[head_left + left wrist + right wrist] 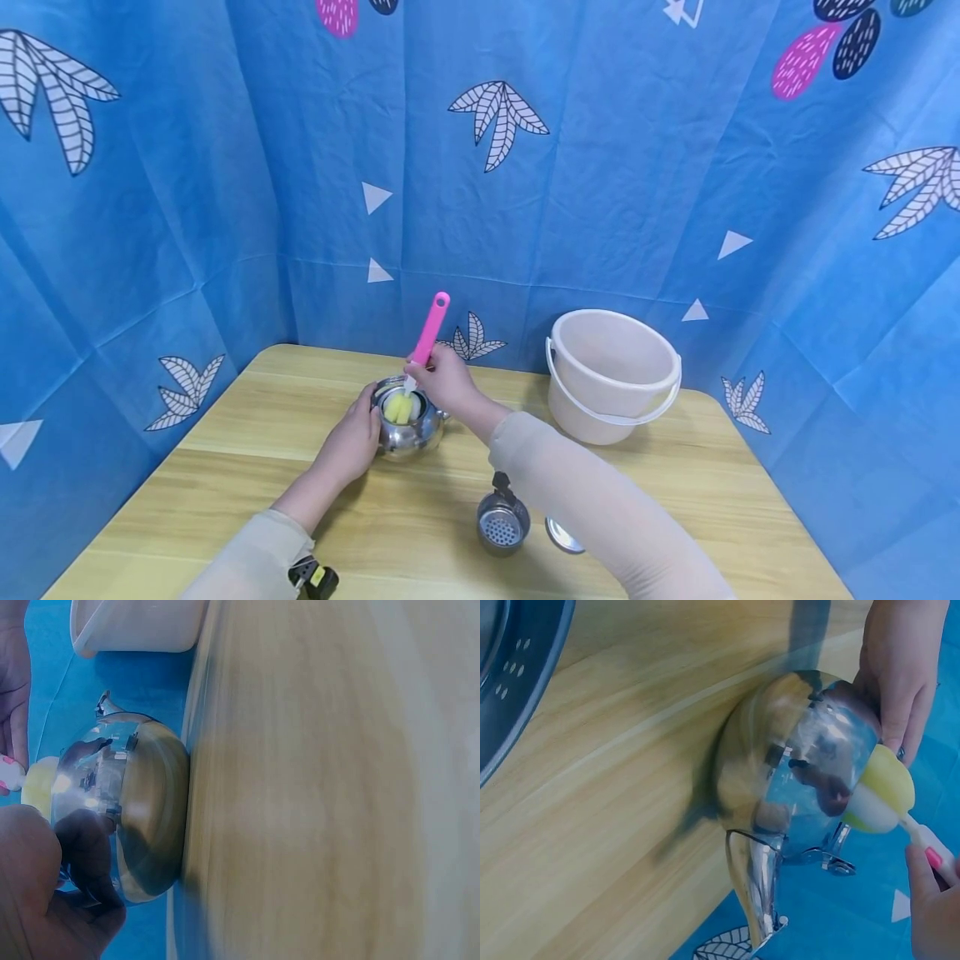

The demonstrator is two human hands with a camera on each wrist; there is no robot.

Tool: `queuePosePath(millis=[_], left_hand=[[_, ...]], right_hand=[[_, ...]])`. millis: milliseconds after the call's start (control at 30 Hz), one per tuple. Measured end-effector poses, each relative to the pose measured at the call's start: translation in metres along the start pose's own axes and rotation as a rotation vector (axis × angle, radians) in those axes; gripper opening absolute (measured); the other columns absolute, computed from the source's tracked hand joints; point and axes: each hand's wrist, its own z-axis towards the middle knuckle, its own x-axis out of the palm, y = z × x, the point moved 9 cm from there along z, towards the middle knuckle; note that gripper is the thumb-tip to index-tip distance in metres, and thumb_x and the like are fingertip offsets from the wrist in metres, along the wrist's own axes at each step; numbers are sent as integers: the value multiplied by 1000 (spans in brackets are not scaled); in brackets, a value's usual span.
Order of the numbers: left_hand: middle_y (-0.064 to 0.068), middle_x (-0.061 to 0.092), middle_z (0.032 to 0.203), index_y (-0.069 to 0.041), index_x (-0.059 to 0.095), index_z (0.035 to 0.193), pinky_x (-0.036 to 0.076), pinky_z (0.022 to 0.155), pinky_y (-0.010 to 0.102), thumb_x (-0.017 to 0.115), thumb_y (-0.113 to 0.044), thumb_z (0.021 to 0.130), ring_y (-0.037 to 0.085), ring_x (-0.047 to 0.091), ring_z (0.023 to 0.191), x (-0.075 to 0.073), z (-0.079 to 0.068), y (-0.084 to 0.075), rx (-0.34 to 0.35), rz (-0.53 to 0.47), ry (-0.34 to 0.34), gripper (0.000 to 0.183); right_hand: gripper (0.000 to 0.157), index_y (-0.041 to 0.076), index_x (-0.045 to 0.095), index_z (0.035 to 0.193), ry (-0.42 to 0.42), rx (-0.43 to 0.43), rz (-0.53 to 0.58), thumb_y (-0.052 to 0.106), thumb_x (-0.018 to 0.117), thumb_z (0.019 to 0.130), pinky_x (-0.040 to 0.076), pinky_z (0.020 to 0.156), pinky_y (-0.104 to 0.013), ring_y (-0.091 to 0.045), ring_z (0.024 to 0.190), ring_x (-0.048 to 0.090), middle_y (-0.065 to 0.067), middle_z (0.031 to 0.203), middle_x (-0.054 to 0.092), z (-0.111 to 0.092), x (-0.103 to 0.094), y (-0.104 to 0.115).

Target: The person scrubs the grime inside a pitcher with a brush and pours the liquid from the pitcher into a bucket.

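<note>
A shiny steel teapot [408,443] stands upright on the wooden table, its mouth uncovered. My left hand [351,437] grips its left side, with fingers at the rim in the right wrist view. My right hand [448,385] pinches a sponge brush by the lower part of its pink handle [432,327]. The brush's yellow and white sponge head [885,787] sits in the teapot's mouth, partly above the rim. The spout [761,892] shows clearly in the right wrist view, pointing away from my left hand.
A white bucket [600,408] with its handle down stands at the back right. Nearer me are a perforated steel strainer [501,528] with a black knob and a round steel lid [562,537], partly behind my right sleeve. A blue patterned curtain [480,217] surrounds the table.
</note>
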Motion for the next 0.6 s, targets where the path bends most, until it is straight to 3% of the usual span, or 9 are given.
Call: queuePosePath(millis=[600], left_hand=[[33,33,153,4,16,157,35,112,60,28,-23,110,48,39,137,0,1,0,-3,-4,1,55]], right_hand=[[17,7,68,112,-34,-17,43,16,67,97,59,73,-26,-11,82,67,-2,95,72,-4,-1,-5]])
